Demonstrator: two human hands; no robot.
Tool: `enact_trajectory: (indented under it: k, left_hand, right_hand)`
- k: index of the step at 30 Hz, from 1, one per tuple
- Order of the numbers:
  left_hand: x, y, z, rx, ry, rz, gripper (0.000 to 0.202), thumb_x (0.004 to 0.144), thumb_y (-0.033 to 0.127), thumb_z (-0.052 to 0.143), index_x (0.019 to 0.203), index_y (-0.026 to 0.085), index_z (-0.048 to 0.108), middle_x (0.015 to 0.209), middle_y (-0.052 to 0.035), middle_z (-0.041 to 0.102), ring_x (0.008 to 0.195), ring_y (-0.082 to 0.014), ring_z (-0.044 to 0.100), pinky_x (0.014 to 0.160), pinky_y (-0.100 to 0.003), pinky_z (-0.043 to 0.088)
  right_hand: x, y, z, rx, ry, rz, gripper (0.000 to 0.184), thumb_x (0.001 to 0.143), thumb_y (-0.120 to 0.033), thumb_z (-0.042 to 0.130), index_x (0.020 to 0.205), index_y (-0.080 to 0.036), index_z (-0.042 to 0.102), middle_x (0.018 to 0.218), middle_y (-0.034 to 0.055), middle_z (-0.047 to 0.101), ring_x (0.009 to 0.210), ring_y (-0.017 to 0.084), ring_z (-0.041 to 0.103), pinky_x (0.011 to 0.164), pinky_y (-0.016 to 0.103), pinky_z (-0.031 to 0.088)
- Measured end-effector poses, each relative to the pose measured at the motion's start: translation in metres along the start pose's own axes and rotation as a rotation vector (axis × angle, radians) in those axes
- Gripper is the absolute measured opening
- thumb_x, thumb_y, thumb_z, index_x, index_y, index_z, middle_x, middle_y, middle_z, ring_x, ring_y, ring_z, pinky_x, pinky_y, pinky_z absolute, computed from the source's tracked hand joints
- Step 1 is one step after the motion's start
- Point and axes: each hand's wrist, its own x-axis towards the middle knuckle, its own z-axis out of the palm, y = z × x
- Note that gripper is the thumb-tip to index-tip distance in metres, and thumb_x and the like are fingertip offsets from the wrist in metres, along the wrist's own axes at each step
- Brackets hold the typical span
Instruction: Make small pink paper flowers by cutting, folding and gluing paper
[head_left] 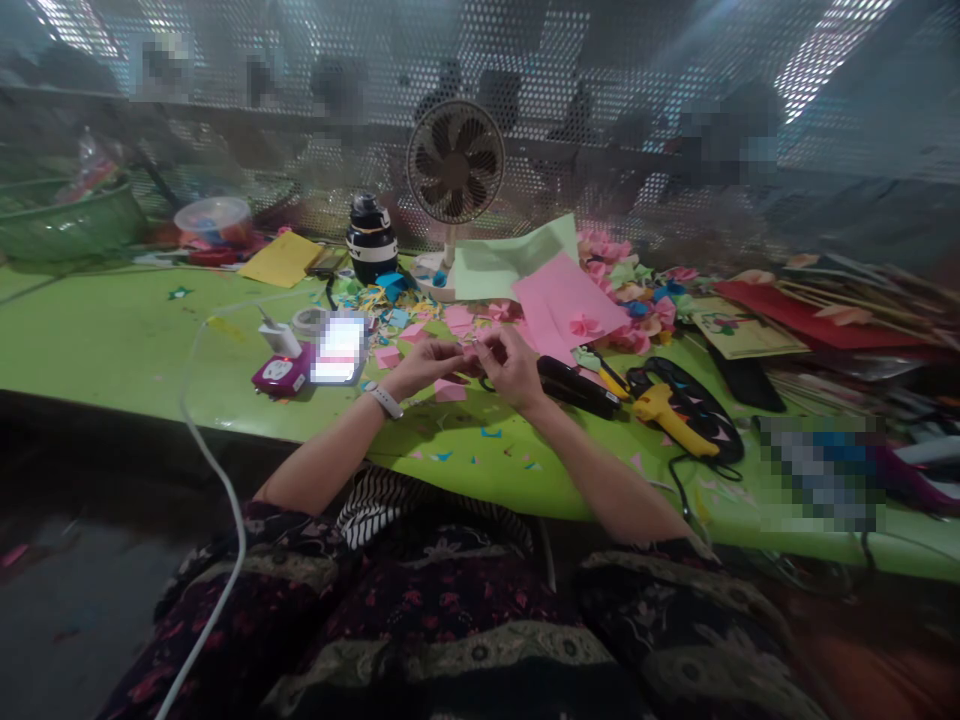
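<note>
My left hand (421, 364) and my right hand (512, 366) meet over the green table (120, 340), fingers pinched together on a small pink paper piece (471, 353). A white watch sits on my left wrist. Another small pink paper square (450, 391) lies just below the hands. Pink paper sheets (566, 300) with a folded pink flower lie behind my right hand.
A black stapler (577, 386), scissors and a yellow glue gun (670, 418) lie to the right. A phone (339, 352) and charger (280, 338) lie to the left, with a white cable running down. A small fan (455, 165), a black bottle (370, 240), paper flowers and scraps stand behind.
</note>
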Motion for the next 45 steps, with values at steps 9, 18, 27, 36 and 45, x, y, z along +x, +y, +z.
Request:
enact_trajectory:
  k: [9,18,27,36,45]
  left_hand:
    - [0.001,-0.001,0.001,-0.02,-0.009,0.001,0.047,0.069,0.054,0.088,0.086,0.012,0.075,0.088,-0.0114,0.08,0.086,-0.0208,0.077,0.085,-0.036,0.063]
    - [0.001,-0.002,0.0,-0.066,-0.037,0.0,0.041,0.072,0.049,0.087,0.086,0.012,0.077,0.085,-0.0112,0.079,0.08,-0.0196,0.077,0.084,-0.036,0.063]
    - [0.0,0.003,-0.003,-0.076,-0.096,0.003,0.045,0.072,0.053,0.087,0.083,0.011,0.075,0.079,-0.0103,0.077,0.073,-0.0167,0.075,0.076,-0.03,0.063]
    - [-0.003,0.008,-0.008,-0.021,-0.166,-0.034,0.045,0.072,0.054,0.086,0.081,0.012,0.073,0.077,-0.0087,0.076,0.071,-0.0175,0.075,0.073,-0.031,0.063]
    - [0.003,0.004,-0.01,-0.02,0.036,0.011,0.045,0.074,0.055,0.084,0.086,0.014,0.071,0.083,-0.0061,0.075,0.077,-0.0148,0.073,0.068,-0.025,0.059]
  right_hand:
    - [0.001,-0.002,-0.001,-0.013,-0.016,0.049,0.022,0.097,-0.041,0.059,0.086,-0.023,0.053,0.085,0.0027,0.062,0.071,0.016,0.057,0.067,0.03,0.048]
    - [0.004,-0.004,-0.007,-0.066,-0.169,0.146,0.031,0.097,-0.045,0.052,0.077,-0.023,0.047,0.075,0.0014,0.057,0.069,0.016,0.051,0.066,0.03,0.04]
    - [0.005,-0.009,-0.006,0.023,-0.248,0.203,0.046,0.097,-0.064,0.047,0.076,-0.023,0.045,0.07,-0.0003,0.053,0.067,0.016,0.049,0.064,0.029,0.037]
    - [0.008,-0.006,-0.01,0.237,-0.332,0.163,0.035,0.094,-0.05,0.054,0.074,-0.023,0.047,0.069,-0.0027,0.047,0.064,0.014,0.043,0.062,0.028,0.037]
    - [0.006,-0.001,-0.006,0.228,-0.286,0.195,0.046,0.093,-0.066,0.054,0.076,-0.023,0.052,0.066,-0.0019,0.05,0.062,0.014,0.047,0.058,0.028,0.037]
